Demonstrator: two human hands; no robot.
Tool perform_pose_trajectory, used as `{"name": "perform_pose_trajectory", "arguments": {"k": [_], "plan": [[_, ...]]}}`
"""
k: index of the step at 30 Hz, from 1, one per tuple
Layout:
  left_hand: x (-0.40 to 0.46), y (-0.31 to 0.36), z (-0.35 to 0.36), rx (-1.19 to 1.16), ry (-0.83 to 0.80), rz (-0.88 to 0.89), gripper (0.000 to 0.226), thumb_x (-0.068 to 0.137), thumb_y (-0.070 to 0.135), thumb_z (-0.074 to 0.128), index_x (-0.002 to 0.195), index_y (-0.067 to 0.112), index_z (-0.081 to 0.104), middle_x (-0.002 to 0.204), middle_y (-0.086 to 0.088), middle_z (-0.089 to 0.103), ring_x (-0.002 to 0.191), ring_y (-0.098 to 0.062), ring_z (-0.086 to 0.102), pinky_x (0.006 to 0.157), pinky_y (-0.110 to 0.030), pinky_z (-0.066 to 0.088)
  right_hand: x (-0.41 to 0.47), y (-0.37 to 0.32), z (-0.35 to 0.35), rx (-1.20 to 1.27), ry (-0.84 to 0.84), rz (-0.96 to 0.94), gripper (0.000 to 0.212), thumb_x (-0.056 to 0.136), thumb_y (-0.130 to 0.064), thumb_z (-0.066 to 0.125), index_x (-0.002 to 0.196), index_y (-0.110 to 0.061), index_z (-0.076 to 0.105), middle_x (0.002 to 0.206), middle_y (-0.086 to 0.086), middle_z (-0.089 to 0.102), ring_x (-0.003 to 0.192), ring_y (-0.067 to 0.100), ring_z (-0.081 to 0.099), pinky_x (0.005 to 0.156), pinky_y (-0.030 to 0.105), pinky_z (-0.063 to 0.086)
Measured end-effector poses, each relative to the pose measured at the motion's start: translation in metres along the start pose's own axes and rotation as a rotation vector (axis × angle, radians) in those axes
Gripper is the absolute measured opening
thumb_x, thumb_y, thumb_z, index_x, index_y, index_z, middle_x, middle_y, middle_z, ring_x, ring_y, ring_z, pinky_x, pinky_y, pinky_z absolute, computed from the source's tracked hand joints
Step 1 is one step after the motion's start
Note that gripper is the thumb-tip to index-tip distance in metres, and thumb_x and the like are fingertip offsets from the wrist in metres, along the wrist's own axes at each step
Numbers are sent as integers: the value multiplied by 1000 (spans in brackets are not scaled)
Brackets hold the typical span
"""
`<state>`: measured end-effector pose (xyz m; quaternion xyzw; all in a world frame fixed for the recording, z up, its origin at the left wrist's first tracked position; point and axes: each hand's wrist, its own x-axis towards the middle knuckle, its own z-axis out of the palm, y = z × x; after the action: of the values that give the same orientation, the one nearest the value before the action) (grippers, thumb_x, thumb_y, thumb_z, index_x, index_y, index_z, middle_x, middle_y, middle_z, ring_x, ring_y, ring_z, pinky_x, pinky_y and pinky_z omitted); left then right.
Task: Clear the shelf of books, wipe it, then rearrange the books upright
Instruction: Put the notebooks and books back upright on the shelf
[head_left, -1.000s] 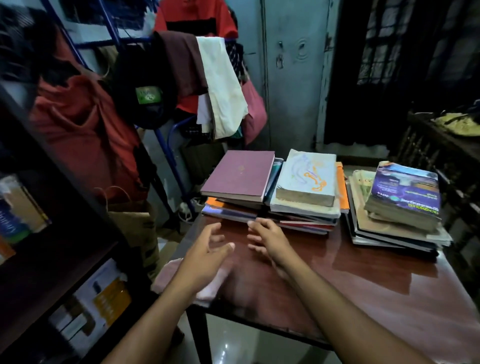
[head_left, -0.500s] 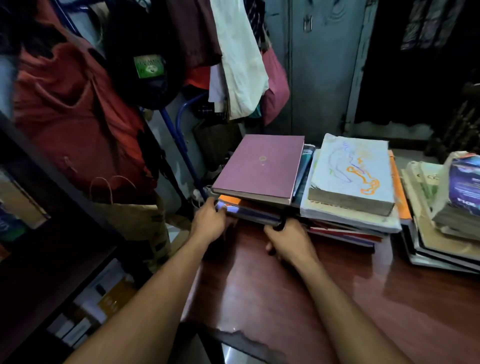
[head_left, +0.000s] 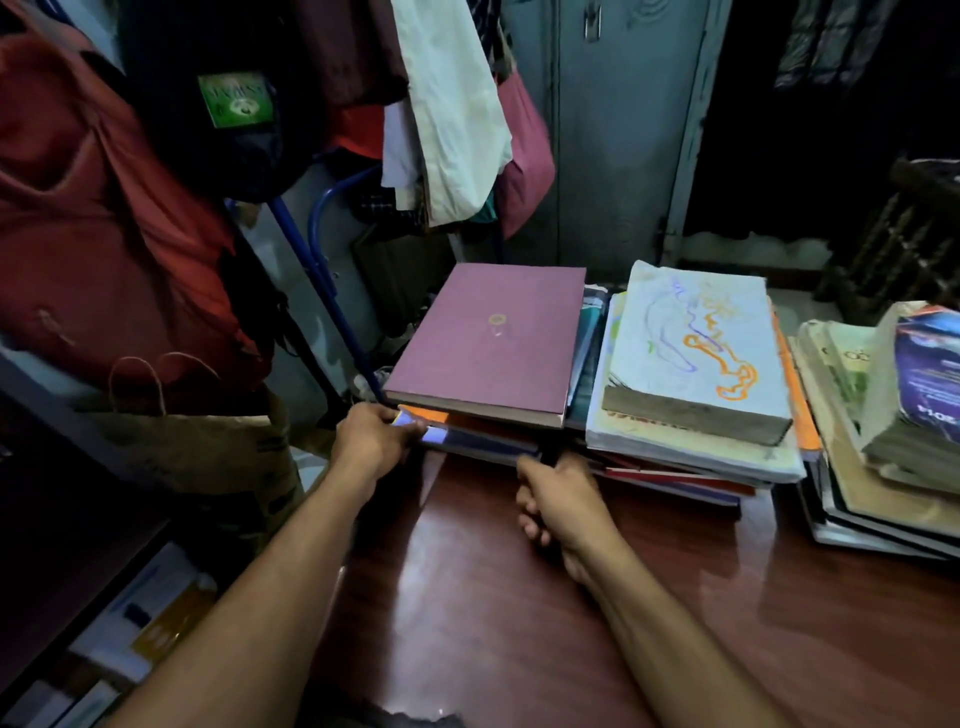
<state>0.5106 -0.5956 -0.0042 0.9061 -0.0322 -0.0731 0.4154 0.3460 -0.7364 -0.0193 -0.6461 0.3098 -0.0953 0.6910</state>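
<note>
Left book stack (head_left: 483, 415) at frame centre on tabletop (head_left: 519, 597), maroon hardcover (head_left: 493, 338) topmost. Left hand (head_left: 371, 441) grips stack's lower-left corner; right hand (head_left: 558, 501) curls at front edge. Likely heavy, layers slippery; lift from bottom.

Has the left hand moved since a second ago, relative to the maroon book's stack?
Yes. The left hand has gone forward from open tabletop to the near-left corner of the stack under the maroon book, where its fingers now grip the lower books.
</note>
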Motion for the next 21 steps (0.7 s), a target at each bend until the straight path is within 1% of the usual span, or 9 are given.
{"name": "perform_pose_trajectory", "arguments": {"k": [3,6,7,9,11,13,15,18,21], "plan": [[-14,-10,-12,11,10,-17,19,78,32,86,70,20,73,64,-4,68,57,-19,59,60,-31,49,-6,-1,2,-93,40,-49,15,93,-17,53,80,-13,47,47,-1,49,33,17,43,36,19,25],[-39,-19,-23,34,30,-33,33,79,31,86,62,23,58,68,-3,67,66,-22,62,72,-38,55,-11,-5,1,-204,22,-60,24,98,-20,49,77,-11,52,57,8,55,41,25,50,38,25,31],[-50,-22,-27,53,37,-31,35,79,31,85,63,23,56,70,-4,66,68,-22,62,70,-36,52,-14,-7,0,-255,-4,-47,27,99,-22,47,78,-8,56,54,9,56,42,26,51,39,26,33],[-72,-31,-30,95,54,-1,32,81,32,84,65,20,59,70,-1,66,67,-21,61,62,-32,43,-17,-7,-5,-352,-63,-27,24,100,-23,44,92,-7,60,47,7,56,35,23,48,36,21,33],[-94,-39,-35,126,80,47,27,80,34,83,70,17,65,68,0,66,64,-17,59,60,-31,43,-26,-8,-13,-419,-92,-46,18,101,-26,44,105,-16,58,43,5,56,29,17,44,35,18,33],[-116,-44,-39,179,92,81,26,81,35,82,75,15,67,69,-3,64,62,-17,54,57,-32,42,-38,-7,-19,-469,-104,-67,13,102,-31,44,101,-23,54,46,5,57,31,17,43,38,19,34],[-135,-46,-46,210,59,117,18,84,35,79,82,23,66,68,-2,59,67,-22,54,55,-31,35,-49,-3,-24,-498,-101,-83,12,101,-34,45,100,-26,54,46,4,57,32,17,45,39,19,35],[-159,-51,-56,242,18,137,13,85,38,77,93,33,68,74,0,59,79,-25,61,59,-29,35,-68,3,-35,-483,-128,-127,18,100,-22,47,113,-26,58,43,1,54,34,17,46,37,21,36],[-180,-65,-64,251,6,100,22,84,40,78,77,25,65,66,6,60,71,-20,59,57,-30,37,-88,7,-52,-522,-216,-181,21,99,-14,50,116,-18,61,45,-2,56,35,15,50,35,24,39]]}}
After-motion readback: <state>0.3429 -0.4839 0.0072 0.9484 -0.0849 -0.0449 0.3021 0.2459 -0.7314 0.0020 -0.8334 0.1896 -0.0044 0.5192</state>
